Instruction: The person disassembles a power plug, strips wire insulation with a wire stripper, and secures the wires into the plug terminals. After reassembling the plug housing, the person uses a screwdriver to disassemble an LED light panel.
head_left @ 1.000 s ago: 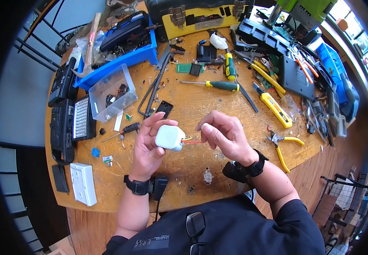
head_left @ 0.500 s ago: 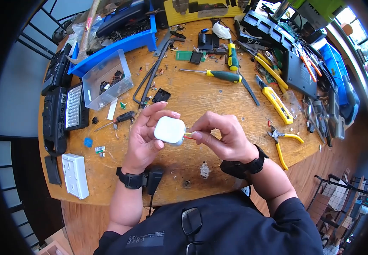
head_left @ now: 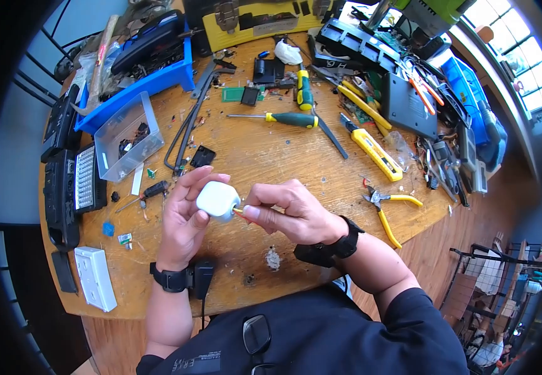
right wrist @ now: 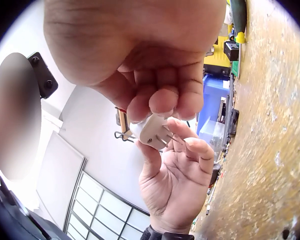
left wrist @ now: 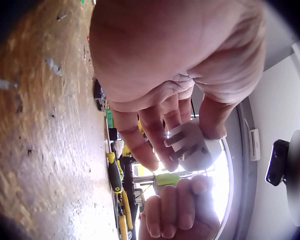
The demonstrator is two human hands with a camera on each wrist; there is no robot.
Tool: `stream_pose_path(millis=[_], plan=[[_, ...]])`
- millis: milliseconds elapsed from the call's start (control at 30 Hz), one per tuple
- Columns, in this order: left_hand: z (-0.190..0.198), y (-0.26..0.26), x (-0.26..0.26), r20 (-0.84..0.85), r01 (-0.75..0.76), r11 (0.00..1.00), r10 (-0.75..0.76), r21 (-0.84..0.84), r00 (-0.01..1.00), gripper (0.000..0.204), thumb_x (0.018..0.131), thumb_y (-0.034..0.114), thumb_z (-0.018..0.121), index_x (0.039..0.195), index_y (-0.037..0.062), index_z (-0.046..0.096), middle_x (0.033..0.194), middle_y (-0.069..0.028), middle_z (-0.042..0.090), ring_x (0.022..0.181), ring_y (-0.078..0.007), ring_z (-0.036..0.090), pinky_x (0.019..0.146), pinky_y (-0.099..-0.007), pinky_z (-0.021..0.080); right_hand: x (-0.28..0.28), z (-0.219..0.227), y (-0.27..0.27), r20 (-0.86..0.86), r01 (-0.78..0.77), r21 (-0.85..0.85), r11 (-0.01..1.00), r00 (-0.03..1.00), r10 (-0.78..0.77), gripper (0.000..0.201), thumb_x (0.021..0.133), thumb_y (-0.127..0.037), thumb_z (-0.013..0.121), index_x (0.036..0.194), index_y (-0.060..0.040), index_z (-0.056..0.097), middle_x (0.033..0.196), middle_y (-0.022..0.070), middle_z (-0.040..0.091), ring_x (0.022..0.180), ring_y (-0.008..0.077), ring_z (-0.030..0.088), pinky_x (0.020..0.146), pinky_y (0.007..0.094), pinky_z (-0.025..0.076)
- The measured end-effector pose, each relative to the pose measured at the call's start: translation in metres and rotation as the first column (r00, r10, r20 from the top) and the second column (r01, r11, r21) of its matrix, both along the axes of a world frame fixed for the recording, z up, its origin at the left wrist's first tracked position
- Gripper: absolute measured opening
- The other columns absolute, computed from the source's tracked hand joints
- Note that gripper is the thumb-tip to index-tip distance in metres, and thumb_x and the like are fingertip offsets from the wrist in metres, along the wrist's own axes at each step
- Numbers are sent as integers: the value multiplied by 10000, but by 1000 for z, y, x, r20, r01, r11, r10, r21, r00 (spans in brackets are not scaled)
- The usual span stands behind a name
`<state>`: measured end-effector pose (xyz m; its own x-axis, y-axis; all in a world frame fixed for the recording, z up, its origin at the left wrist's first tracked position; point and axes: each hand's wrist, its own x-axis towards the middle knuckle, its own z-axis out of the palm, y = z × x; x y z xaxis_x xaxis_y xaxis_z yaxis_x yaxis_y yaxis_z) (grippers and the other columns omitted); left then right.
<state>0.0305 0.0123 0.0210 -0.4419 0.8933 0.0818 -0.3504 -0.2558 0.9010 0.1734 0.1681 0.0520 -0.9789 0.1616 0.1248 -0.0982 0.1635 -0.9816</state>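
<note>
A white power plug (head_left: 216, 199) with rounded corners is held up over the workbench between the thumb and fingers of my left hand (head_left: 182, 215). Its metal prongs (left wrist: 182, 145) show in the left wrist view, pointing toward the left palm. Thin yellow and red wires (head_left: 238, 211) come out of the plug's right side. My right hand (head_left: 293, 215) pinches these wires between thumb and index finger, close to where they leave the plug. In the right wrist view, its curled fingertips (right wrist: 165, 101) overlap the plug's upper end.
A green-handled screwdriver (head_left: 293, 119), a yellow utility knife (head_left: 376, 154) and yellow-handled cutters (head_left: 380, 199) lie beyond and right of my hands. A clear plastic bin (head_left: 130, 140), a small screwdriver (head_left: 152, 190) and a white socket box (head_left: 95, 279) lie leftward on the wooden workbench (head_left: 271, 156).
My right hand has come in from a looser pose by the wires' ends to pinch them near the plug. Both hands and the bench appear further left as the head view shifts.
</note>
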Motion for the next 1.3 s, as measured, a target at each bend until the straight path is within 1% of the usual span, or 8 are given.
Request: stream_pose_path(millis=[100, 200, 533, 633, 733, 867, 967, 1300], plan=[[-1, 0, 1, -12, -4, 1000, 4, -1, 1000, 635, 807, 289, 688, 1306, 32, 393, 1228, -165, 529, 1120, -214, 528, 955, -331, 410, -1, -1, 1, 17, -23, -20, 1000, 1000, 23, 234, 923, -215, 528, 806, -12, 529, 628, 113, 516, 561, 222, 505, 540, 326, 404], [0, 0, 1, -11, -12, 1000, 12, -10, 1000, 628, 807, 289, 689, 1301, 33, 399, 1225, -163, 531, 1120, -210, 526, 953, -329, 410, -2, -6, 0, -65, -22, -10, 1000, 998, 21, 234, 938, -207, 514, 790, -27, 529, 560, 23, 460, 501, 106, 465, 473, 265, 359], [2, 1, 0, -24, 13, 999, -14, -50, 1000, 624, 809, 318, 686, 1289, 32, 408, 1196, -166, 551, 1087, -201, 548, 920, -315, 429, -1, -4, 2, -74, -33, -48, 998, 997, 29, 257, 931, -217, 522, 760, -26, 541, 559, 22, 485, 503, 102, 481, 473, 266, 361], [2, 0, 0, -12, -13, 999, 12, -44, 1000, 627, 805, 330, 686, 1287, 35, 413, 1195, -161, 550, 1075, -201, 555, 912, -315, 438, -1, -3, 3, -40, -36, -49, 998, 999, 34, 266, 927, -233, 522, 777, -13, 542, 578, 69, 506, 525, 146, 490, 509, 292, 389], [0, 0, -2, 30, -67, 997, 68, -31, 997, 643, 803, 348, 677, 1291, 33, 400, 1200, -150, 538, 1043, -192, 560, 866, -314, 473, -1, -10, 1, 18, 93, -163, 982, 996, -92, 297, 958, -231, 469, 793, -3, 565, 545, -3, 503, 495, 67, 479, 470, 229, 371], [0, 0, -6, 80, -118, 993, 117, -2, 990, 653, 806, 368, 658, 1295, 32, 387, 1196, -142, 526, 1000, -184, 566, 779, -326, 528, -3, -12, 1, 63, 191, -72, 979, 980, -187, 239, 948, -224, 501, 882, 1, 549, 573, -9, 509, 523, 53, 493, 482, 215, 381], [0, -2, -6, 118, -97, 995, 96, 2, 988, 624, 784, 320, 704, 1265, 32, 429, 1186, -136, 547, 1090, -197, 541, 913, -304, 444, -6, -12, -2, 1, 157, -62, 986, 988, -157, 222, 940, -212, 517, 908, 5, 547, 608, 9, 535, 539, 66, 519, 500, 226, 407], [2, -1, -5, 87, -115, 993, 117, -28, 989, 641, 757, 302, 736, 1252, 24, 437, 1171, -140, 558, 1096, -200, 539, 944, -320, 419, -5, -11, 0, 5, 105, 15, 994, 994, -105, 169, 913, -159, 555, 895, 8, 575, 638, 53, 578, 548, 99, 558, 517, 246, 434]])
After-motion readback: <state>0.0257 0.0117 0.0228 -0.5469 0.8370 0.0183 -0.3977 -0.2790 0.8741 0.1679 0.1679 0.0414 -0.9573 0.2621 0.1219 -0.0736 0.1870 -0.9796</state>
